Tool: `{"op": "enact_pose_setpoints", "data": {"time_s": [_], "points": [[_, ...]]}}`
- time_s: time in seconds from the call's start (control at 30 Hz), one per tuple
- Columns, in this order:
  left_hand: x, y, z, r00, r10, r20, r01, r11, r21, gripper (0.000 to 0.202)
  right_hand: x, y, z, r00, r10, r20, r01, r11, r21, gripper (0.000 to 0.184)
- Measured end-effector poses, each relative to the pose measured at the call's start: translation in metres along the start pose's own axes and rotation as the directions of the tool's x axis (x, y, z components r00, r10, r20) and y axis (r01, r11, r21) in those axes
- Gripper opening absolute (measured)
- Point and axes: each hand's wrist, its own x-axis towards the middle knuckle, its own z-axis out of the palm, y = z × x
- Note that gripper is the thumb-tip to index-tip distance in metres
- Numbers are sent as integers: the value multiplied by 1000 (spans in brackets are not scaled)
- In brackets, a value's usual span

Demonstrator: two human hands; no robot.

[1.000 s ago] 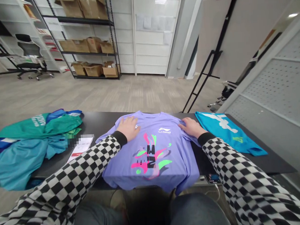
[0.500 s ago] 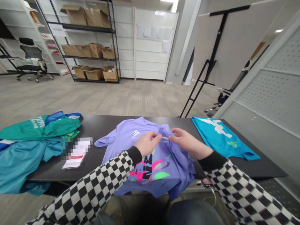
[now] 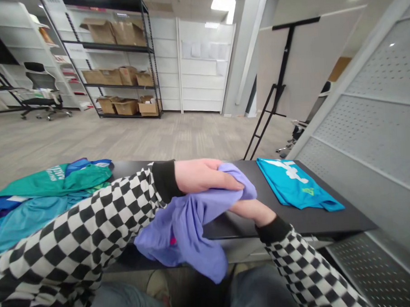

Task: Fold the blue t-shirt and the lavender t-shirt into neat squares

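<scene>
The T-shirt (image 3: 184,231) hangs bunched from the hands, its long axis running from about 1 o'clock down to 7 o'clock, with the bulk below the left hand (image 3: 202,176) and against the left forearm (image 3: 133,215). That hand is closed over the top fold. The right hand (image 3: 251,211) lies just below, its fingertips hidden behind the cloth, so I cannot tell whether it grips. A blue shirt (image 3: 294,186) lies at 3 o'clock on the worktop (image 3: 232,227).

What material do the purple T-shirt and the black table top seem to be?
The purple T-shirt seems a thin, soft knit; it drapes in loose folds. The black table top looks like smooth laminate or paint, from its faint sheen.
</scene>
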Motion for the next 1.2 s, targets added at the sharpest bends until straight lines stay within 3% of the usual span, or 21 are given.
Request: {"op": "enact_pose_setpoints", "data": {"time_s": [0.03,0.1,0.2,0.27,0.33,0.4,0.43,0.5,0.57,0.63,0.7,0.77,0.87,0.97,1.07,1.13,1.2], "points": [[-6,21,4,1000,22,4,-23,997,78,29,5,-2,6,998,17,68,-19,999,26,81],[-18,59,4,995,51,-89,-30,974,225,25,12,-13,13,989,49,143,-60,995,74,71],[-42,94,-15,951,63,-303,89,881,464,22,6,-39,1,991,99,85,-111,984,142,56],[-63,101,-36,890,106,-444,233,732,641,35,-5,-58,-21,984,162,-79,-141,965,220,49],[-83,95,-56,812,195,-550,382,537,753,50,-18,-77,-47,943,221,-248,-153,952,267,46],[-98,79,-70,770,290,-568,441,401,803,56,-27,-98,-71,918,244,-314,-166,952,255,48],[-104,69,-74,769,334,-545,424,372,826,54,-29,-108,-82,926,248,-286,-186,956,228,51],[-113,50,-78,776,414,-477,338,366,867,45,-28,-131,-101,954,280,-106,-271,958,94,57],[-118,35,-78,778,466,-421,249,387,888,41,-24,-153,-116,930,354,101,-337,929,-155,56],[-124,25,-77,791,468,-393,194,418,887,40,-20,-172,-126,914,376,151,-306,885,-352,52],[-131,18,-74,787,455,-417,176,481,859,39,-20,-187,-129,961,272,56,-230,891,-392,52],[-135,13,-71,742,439,-508,181,597,781,38,-20,-192,-126,985,136,-105,-164,929,-332,54],[-136,7,-63,634,370,-680,93,836,541,31,-18,-185,-117,943,71,-326,-137,973,-187,54],[-136,0,-56,572,253,-780,2,951,309,29,-20,-173,-105,880,116,-461,-221,958,-181,51],[-151,-8,-48,503,308,-808,122,900,419,33,-40,-173,-91,826,-17,-564,-323,805,-497,54],[-170,-14,-41,444,442,-780,287,754,591,33,-61,-181,-85,800,-164,-578,-362,636,-681,56],[-189,-18,-36,371,497,-784,446,645,620,30,-79,-189,-84,759,-282,-586,-400,508,-763,57]]}}
